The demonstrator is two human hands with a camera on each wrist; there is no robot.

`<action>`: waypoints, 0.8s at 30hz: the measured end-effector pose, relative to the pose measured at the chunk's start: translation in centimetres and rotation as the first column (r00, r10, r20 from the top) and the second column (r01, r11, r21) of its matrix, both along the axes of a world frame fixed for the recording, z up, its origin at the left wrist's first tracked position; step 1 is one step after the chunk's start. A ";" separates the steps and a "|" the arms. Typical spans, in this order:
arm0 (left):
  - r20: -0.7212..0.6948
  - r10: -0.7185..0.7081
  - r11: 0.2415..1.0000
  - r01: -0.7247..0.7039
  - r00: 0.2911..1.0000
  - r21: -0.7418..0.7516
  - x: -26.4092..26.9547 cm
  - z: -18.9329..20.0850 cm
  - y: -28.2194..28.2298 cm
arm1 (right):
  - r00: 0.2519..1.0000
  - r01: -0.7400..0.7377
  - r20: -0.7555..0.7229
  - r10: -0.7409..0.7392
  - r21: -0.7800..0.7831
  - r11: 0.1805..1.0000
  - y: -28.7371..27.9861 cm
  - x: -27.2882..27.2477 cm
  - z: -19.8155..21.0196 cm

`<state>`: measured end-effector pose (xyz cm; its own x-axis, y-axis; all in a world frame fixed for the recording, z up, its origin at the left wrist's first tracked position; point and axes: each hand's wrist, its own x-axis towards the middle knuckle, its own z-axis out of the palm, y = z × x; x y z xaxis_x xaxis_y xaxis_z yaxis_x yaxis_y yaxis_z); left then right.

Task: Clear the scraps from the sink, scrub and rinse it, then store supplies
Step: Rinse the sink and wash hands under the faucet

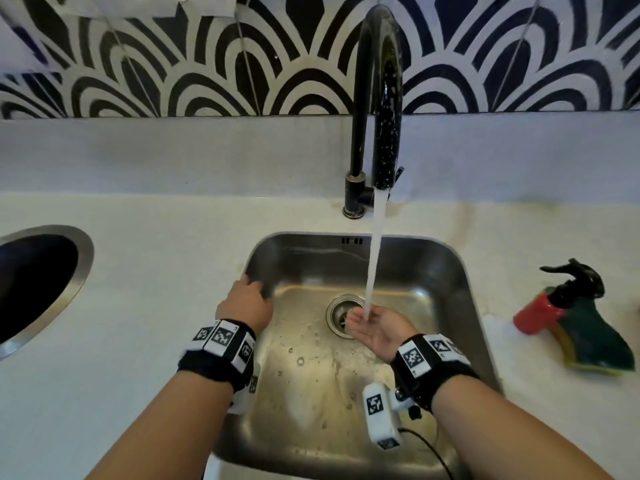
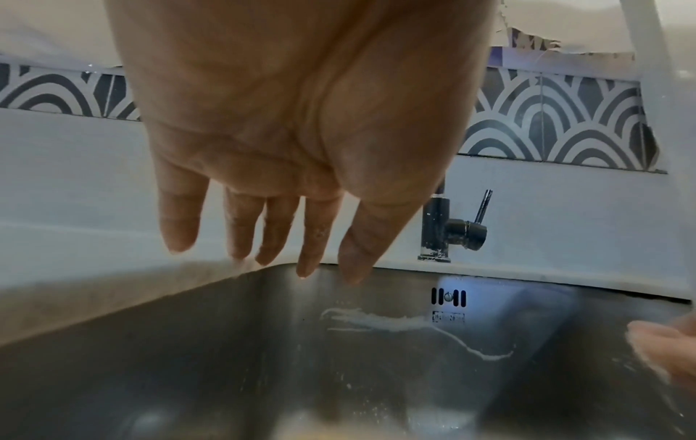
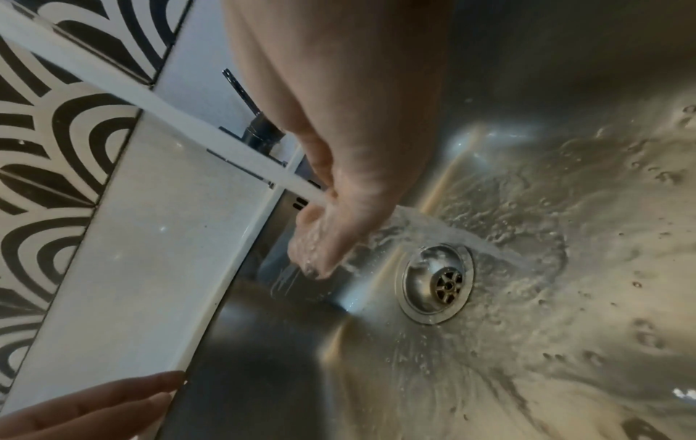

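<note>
The steel sink (image 1: 446,265) is wet, with water pooling around its drain (image 1: 341,315) (image 3: 438,282). Water streams (image 1: 375,251) from the black tap (image 1: 381,98). My right hand (image 1: 372,325) (image 3: 339,208) is cupped palm-up under the stream, just right of the drain, holding only water. My left hand (image 1: 247,299) (image 2: 286,166) has straight fingers that touch the sink's left wall near the back left corner. A white streak (image 2: 380,320) runs along the back wall below the overflow slots (image 2: 448,297).
A red spray bottle with a black trigger (image 1: 550,303) lies on the white counter (image 1: 166,258) right of the sink, over a green and yellow sponge (image 1: 595,344). A round steel-rimmed hole (image 1: 38,282) opens in the counter at the left. Patterned tiles (image 1: 207,64) back the counter.
</note>
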<state>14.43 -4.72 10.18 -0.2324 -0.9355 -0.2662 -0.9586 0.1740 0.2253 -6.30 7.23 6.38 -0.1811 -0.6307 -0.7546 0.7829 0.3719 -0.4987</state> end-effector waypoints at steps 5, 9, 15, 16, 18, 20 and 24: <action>-0.059 0.003 1.000 -0.002 0.998 0.018 0.9 0.3 0.1 | 0.941 -0.318 -0.114 0.320 0.034 0.947 0.0 2.6 1.5; -0.085 -0.050 0.998 0.052 0.995 0.027 1.8 0.8 -0.1 | 0.782 -0.589 -0.158 0.603 0.127 0.798 -0.4 6.9 1.6; -0.079 -0.047 0.998 0.049 0.996 0.027 2.5 1.3 -0.3 | 0.761 -0.579 -0.261 0.594 0.139 0.803 -2.4 10.6 0.4; -0.080 -0.048 0.998 0.050 0.996 0.027 2.6 1.4 -0.3 | 0.767 -0.562 -0.288 0.573 0.129 0.817 -2.6 10.6 0.5; -0.080 -0.051 0.998 0.053 0.995 0.024 2.8 1.4 -0.3 | 0.813 -0.484 -0.310 0.492 0.109 0.868 -2.9 10.2 0.6; -0.082 -0.054 0.998 0.057 0.995 0.026 2.9 1.4 -0.4 | 0.879 -0.356 -0.306 0.365 0.089 0.930 -2.9 9.0 0.5; -0.070 -0.066 0.997 0.068 0.995 0.029 2.5 1.6 -0.6 | 0.970 -0.057 -0.235 0.059 0.014 0.998 -2.3 5.8 0.6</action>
<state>16.96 -5.33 11.83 -0.3128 -0.9088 -0.2762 -0.9270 0.2288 0.2970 -0.45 4.97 7.03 -0.3170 -0.6400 -0.6999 0.6208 0.4179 -0.6633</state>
